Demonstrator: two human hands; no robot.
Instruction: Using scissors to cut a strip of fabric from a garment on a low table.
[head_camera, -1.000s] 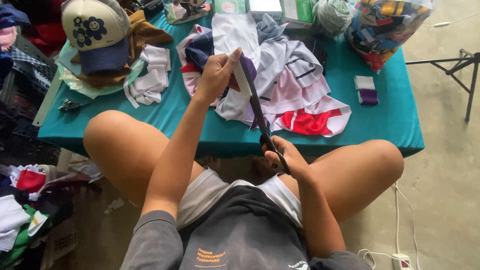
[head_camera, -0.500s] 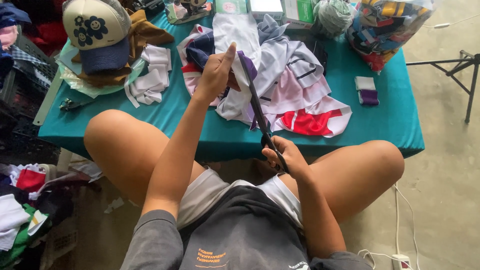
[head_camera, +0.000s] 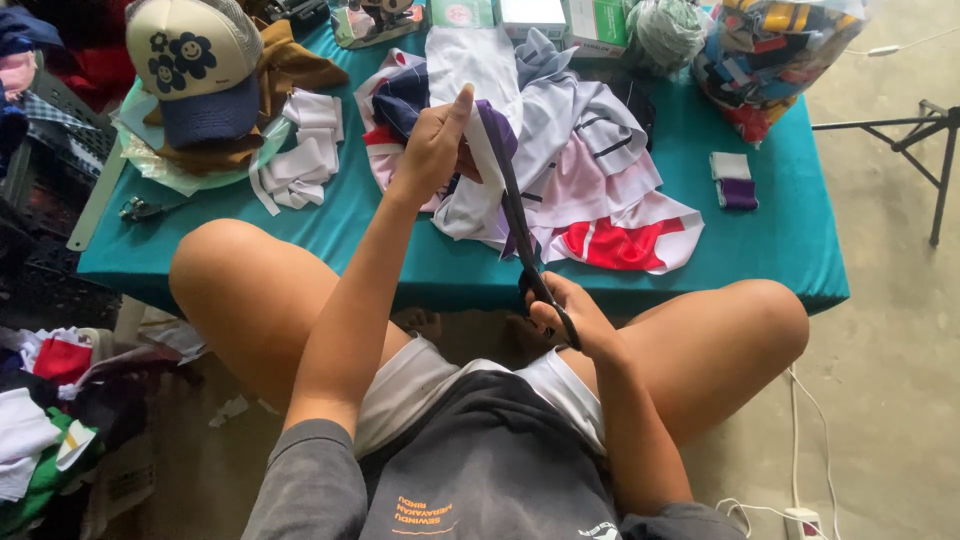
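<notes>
My left hand (head_camera: 432, 148) is raised over the teal table (head_camera: 780, 250) and pinches the upper end of a narrow purple fabric strip (head_camera: 500, 160), thumb pointing up. The strip runs down toward my lap. My right hand (head_camera: 575, 315) sits just below the table's front edge, fingers through the black handles of a pair of scissors (head_camera: 540, 290), whose blades point up along the strip. A heap of white, pink, red and navy cloth pieces (head_camera: 590, 170) lies on the table behind the strip.
A cream cap with flower faces (head_camera: 190, 60) sits on brown cloth at the left, white strips (head_camera: 300, 150) beside it. Small folded white and purple swatches (head_camera: 733, 180), a bag of colourful scraps (head_camera: 780, 50) and boxes stand at the back. Scrap piles lie on the floor left; a metal stand at right.
The left hand's grip on the strip has shifted slightly, its thumb now upright. The scissors have crept a little up the strip. The right hand stays by the table edge.
</notes>
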